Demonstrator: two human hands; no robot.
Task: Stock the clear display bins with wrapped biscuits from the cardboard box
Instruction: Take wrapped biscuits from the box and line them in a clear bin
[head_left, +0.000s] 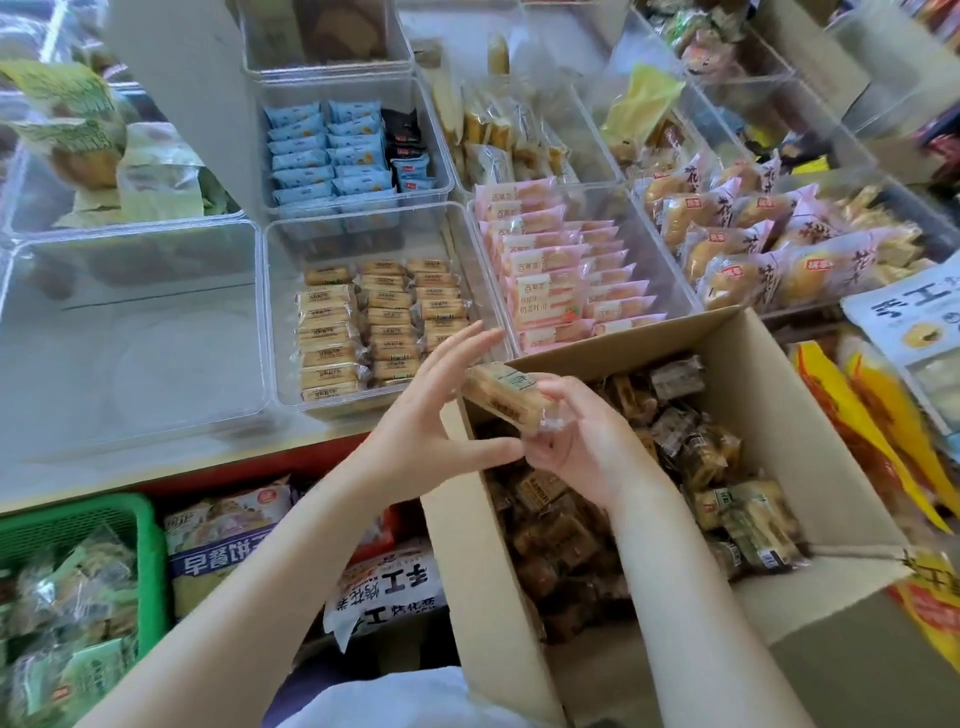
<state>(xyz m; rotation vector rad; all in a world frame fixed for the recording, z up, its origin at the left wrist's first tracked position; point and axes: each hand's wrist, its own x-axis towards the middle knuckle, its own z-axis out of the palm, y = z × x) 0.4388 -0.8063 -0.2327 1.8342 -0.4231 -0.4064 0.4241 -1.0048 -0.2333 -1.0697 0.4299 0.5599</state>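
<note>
Watching through the head camera, I saw both hands meet at the centre of the frame, above the near corner of the open brown cardboard box. My right hand had its fingers curled round one end of a tan biscuit in a clear wrapper, gripping it. My left hand was spread, its fingers straight and fanned, with the thumb tip touching the wrapper's crimped end near the right palm; it gripped nothing. The box, at lower right, was filled with loose wrapped biscuits of the same brown kind.

Just above the hands on the surface stood a clear plastic display bin with three neat rows of matching tan packets. To its left lay an empty clear bin; to its right, a bin of pink-wrapped cakes. A green plastic basket of green packets sat at lower left.
</note>
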